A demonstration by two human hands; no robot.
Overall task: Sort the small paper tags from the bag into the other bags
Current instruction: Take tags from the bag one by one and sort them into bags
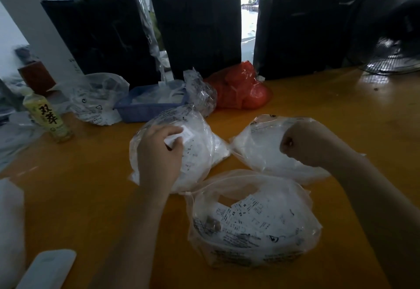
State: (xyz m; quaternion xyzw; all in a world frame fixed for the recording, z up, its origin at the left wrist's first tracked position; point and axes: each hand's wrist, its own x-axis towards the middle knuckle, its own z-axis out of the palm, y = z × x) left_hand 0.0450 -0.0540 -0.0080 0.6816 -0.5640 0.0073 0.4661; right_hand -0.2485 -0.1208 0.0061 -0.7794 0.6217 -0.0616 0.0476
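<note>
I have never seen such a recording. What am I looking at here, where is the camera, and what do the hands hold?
There is no machine: a person works with bare hands. The camera sits on the person's head and looks down at an orange table. Three clear plastic bags lie there. The left hand pinches small paper tags over the left bag. The right hand is curled at the right bag; whether it holds something is hidden. The near bag holds printed tags. Behind stand a blue basket, a red bag and a bottle.
</note>
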